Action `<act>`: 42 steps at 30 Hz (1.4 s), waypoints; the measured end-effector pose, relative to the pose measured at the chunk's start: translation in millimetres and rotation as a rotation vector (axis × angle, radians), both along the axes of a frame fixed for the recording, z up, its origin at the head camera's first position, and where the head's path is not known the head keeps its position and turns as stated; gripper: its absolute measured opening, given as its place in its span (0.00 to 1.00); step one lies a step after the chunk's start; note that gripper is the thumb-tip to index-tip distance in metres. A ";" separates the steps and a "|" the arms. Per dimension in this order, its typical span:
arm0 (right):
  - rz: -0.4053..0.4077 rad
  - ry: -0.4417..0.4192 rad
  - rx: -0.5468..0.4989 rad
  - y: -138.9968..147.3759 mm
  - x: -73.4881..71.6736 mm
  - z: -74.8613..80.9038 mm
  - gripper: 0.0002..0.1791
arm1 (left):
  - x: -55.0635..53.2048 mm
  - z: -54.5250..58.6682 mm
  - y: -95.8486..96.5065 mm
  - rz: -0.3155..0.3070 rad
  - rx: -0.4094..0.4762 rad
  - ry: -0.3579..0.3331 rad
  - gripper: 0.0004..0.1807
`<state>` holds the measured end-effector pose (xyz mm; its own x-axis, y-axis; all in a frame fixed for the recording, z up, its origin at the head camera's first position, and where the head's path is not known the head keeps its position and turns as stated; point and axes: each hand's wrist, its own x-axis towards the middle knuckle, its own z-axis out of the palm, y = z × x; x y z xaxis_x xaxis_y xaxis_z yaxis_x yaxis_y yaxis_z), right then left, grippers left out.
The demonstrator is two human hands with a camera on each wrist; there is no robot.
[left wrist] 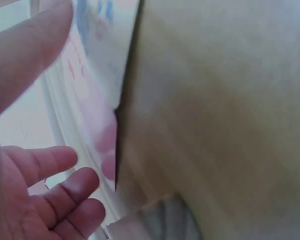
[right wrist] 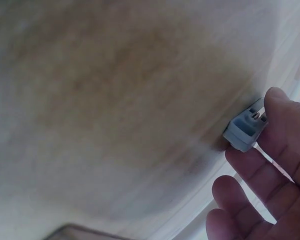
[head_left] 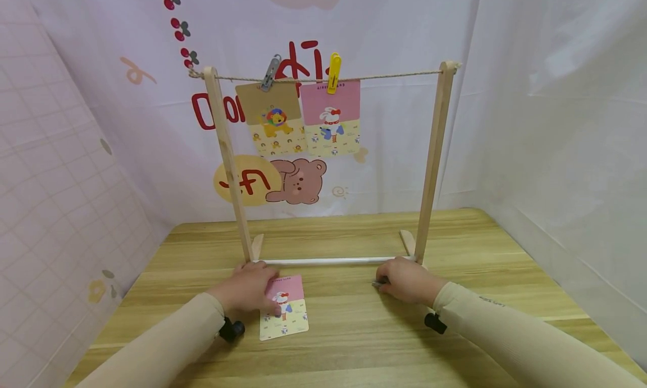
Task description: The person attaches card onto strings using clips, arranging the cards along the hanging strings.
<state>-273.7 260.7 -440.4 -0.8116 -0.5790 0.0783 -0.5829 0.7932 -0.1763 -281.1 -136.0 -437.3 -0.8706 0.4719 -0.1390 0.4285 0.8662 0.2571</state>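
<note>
My left hand (head_left: 249, 288) is over the left side of a pink-and-yellow card (head_left: 298, 306) printed with a rabbit. In the left wrist view its thumb (left wrist: 35, 47) overlaps the card, while the other fingers stay loosely bent, apart from the thumb. My right hand (head_left: 410, 280) pinches a grey clothespin (right wrist: 244, 131) between thumb and forefinger, low over the table. Above, a grey clothespin (head_left: 270, 73) holds a tan lion card (head_left: 273, 121) on the string (head_left: 391, 75). Beside it a yellow clothespin (head_left: 333, 73) holds a pink rabbit card (head_left: 343, 104).
A wooden frame with a left post (head_left: 228, 158) and a right post (head_left: 433, 169) carries the string. Its white crossbar (head_left: 323, 261) runs low between the posts, just beyond both hands. Behind the wood-grain table (head_left: 343, 354) hangs a printed white cloth (head_left: 384, 169).
</note>
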 end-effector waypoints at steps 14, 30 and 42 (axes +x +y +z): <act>-0.023 -0.012 0.011 -2.8 1.2 1.3 0.05 | -5.3 2.7 5.5 0.024 0.034 -0.061 0.40; -0.064 -0.055 -0.006 -6.1 5.9 3.7 0.08 | -3.7 -2.5 5.9 0.056 0.113 -0.047 0.45; -0.024 -0.009 -0.036 -2.6 4.6 1.5 0.12 | -4.0 -4.5 9.2 0.036 0.398 -0.138 0.47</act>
<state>-269.1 258.0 -439.0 -0.8257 -0.5566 0.0920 -0.5624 0.7997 -0.2103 -285.1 -126.8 -441.8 -0.8733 0.4823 -0.0686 0.3380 0.7014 0.6275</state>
